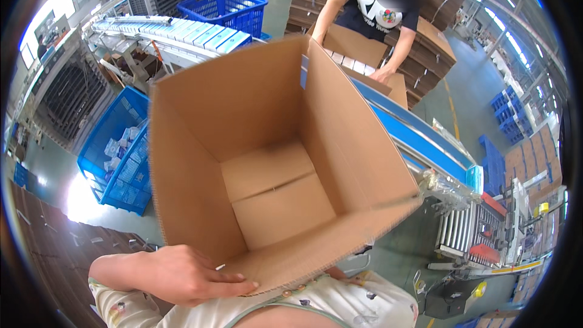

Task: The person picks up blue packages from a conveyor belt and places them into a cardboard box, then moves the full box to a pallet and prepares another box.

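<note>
Factory floor fills the background, grey and glossy, bent by the fisheye lens. Centre frame, an open cardboard box (273,158) is held up close to the camera, tilted so its inside faces the viewer. It is plain brown corrugated board, clean and unmarked inside, with a small blue patch near its upper rim. Its bottom flaps are folded shut and meet along a seam with no tape visible from this side; the box holds nothing. So the box appears formed and ready, with any filling and closing of the top yet to come.

At lower left of the frame, the person's left hand (176,274) lies flat along the box's near bottom edge, fingers extended and pressed together against the cardboard. The right hand is not visible; it may be behind the box, and its state cannot be told.

At upper left, a blue plastic crate (228,7) stands beside a conveyor carrying light blue cartons (200,33). Another blue crate (118,155) with small white packs sits at left. A blue conveyor belt (419,133) runs down the right side. At the top, a co-worker in a dark shirt (376,6) leans over another cardboard carton (358,45) in front of stacked flat cardboard.
</note>
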`<action>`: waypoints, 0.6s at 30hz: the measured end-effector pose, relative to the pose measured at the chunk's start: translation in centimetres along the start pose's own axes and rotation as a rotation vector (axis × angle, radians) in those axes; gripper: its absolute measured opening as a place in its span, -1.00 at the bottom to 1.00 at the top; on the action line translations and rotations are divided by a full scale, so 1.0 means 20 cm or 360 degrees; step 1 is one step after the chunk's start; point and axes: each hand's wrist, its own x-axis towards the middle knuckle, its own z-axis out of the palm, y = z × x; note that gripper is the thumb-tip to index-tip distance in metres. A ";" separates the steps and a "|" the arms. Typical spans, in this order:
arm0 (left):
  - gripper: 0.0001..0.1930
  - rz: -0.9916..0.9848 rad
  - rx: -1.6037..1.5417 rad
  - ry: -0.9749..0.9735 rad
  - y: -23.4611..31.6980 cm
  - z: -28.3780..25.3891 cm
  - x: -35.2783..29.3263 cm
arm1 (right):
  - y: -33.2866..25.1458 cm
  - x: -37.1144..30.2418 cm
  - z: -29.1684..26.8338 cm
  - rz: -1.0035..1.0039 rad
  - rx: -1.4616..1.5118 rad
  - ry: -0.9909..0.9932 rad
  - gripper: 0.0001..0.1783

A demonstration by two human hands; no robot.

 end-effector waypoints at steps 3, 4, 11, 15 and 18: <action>-0.46 0.0190 0.0078 -0.0121 -0.08 0.02 0.08 | -0.06 -0.08 -0.17 -0.0013 -0.0239 0.0181 -0.24; -0.44 0.0229 0.0118 -0.0159 -0.11 0.02 0.11 | -0.08 -0.12 -0.24 -0.0013 -0.0310 0.0254 -0.24; -0.48 0.0305 0.0052 -0.0311 -0.17 0.01 0.21 | -0.18 -0.34 -0.57 -0.0066 -0.0667 0.0661 -0.25; -0.47 0.0051 -0.0053 -0.0590 -0.15 -0.07 0.27 | -0.19 -0.41 -0.71 -0.0117 -0.0697 0.0813 -0.25; -0.43 0.0043 -0.0302 -0.0467 -0.16 -0.01 0.23 | -0.10 -0.44 -0.80 -0.0115 -0.0695 0.0892 -0.25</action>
